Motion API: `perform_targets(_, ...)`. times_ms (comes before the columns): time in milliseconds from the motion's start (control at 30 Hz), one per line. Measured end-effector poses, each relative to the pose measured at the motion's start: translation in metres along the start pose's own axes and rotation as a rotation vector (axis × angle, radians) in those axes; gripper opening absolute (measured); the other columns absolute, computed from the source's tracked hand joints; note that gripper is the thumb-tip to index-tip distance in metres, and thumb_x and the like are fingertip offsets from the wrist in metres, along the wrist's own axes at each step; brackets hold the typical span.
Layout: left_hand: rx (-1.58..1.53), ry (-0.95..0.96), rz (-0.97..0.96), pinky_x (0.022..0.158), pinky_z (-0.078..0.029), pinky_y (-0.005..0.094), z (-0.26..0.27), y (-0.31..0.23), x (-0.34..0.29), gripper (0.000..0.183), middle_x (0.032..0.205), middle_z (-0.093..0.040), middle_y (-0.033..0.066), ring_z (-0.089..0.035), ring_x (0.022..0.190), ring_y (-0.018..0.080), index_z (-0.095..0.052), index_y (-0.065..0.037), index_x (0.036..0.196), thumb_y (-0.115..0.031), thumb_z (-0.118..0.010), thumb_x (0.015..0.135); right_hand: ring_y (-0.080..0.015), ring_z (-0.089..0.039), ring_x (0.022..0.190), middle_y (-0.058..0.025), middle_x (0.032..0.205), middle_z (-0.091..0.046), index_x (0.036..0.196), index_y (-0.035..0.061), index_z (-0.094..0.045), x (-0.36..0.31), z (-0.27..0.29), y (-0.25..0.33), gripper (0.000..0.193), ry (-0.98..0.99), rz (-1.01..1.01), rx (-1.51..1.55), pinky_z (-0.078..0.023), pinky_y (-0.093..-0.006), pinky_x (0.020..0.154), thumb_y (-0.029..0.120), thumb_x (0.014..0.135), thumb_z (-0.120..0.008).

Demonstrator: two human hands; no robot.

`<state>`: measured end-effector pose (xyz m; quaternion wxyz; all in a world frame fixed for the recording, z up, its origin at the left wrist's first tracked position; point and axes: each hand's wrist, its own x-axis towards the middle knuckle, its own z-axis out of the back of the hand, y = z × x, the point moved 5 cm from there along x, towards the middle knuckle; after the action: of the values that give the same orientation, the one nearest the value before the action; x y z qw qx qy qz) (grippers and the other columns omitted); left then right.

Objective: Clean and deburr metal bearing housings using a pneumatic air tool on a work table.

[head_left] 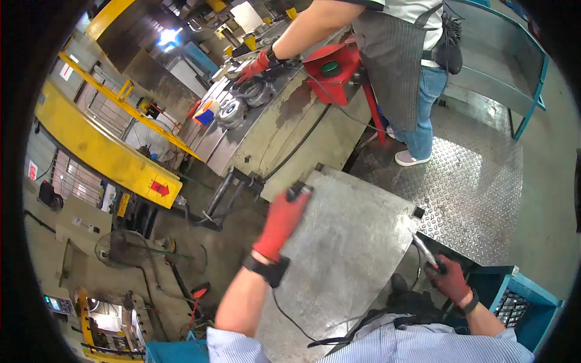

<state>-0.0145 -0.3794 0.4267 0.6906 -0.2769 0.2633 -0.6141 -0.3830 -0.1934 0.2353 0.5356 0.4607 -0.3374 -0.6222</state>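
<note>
My left hand (283, 221), in a red glove with dark fingertips, is over the far left side of a bare metal table (345, 242). Its fingers look curled together, and whatever they may hold is hidden. A black band circles that wrist. At the table's right edge my right hand (449, 279), gloved the same way, is closed around a slim silver hand tool (428, 251). The tool's tip points up and left toward the table's right corner. A dark hose or cable (418, 269) hangs beside it.
Across from me a co-worker in a striped apron (390, 72) reaches over a bench with round metal parts (231, 114). A red box on a stand (333, 72) is beside them. Yellow machine arm (103, 151) at left; blue bin (526, 308) with small parts at lower right.
</note>
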Motion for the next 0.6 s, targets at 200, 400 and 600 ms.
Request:
perform_targets(200, 0.141, -0.286, -0.154, 0.06, -0.044, 0.0355, 0.086, -0.012, 0.138, 0.032, 0.069, -0.062, 0.0096, -0.058, 0.064, 0.0204, -0.062, 0.0, 0.088, -0.032, -0.065, 0.083, -0.0267, -0.052, 0.061, -0.0151, 0.072, -0.059, 0.096, 0.0005, -0.059, -0.041, 0.015, -0.071, 0.033, -0.068, -0.154, -0.103, -0.044, -0.0366, 0.059, 0.013, 0.07, -0.075)
perform_targets(400, 0.798, -0.579, -0.176, 0.081, -0.049, 0.0421, 0.116, -0.031, 0.227, 0.048, 0.101, -0.065, 0.018, -0.063, 0.094, 0.0319, -0.055, -0.001, 0.113, -0.035, -0.064, 0.081, -0.0286, -0.059, 0.064, -0.0143, 0.074, -0.062, 0.091, -0.0001, -0.06, -0.05, 0.003, -0.053, 0.027, -0.157, -0.173, -0.106, -0.046, -0.0353, 0.063, 0.01, 0.07, -0.073)
perform_targets(600, 0.957, -0.57, -0.095, 0.093, -0.044, 0.0437, 0.109, -0.039, 0.29, 0.057, 0.119, -0.06, 0.0177, -0.056, 0.114, 0.031, -0.051, -0.003, 0.122, -0.036, -0.064, 0.077, -0.0272, -0.059, 0.064, -0.0132, 0.074, -0.062, 0.091, -0.0005, -0.06, -0.05, 0.007, -0.013, 0.026, -0.233, -0.223, -0.121, -0.046, -0.0335, 0.063, 0.006, 0.069, -0.072)
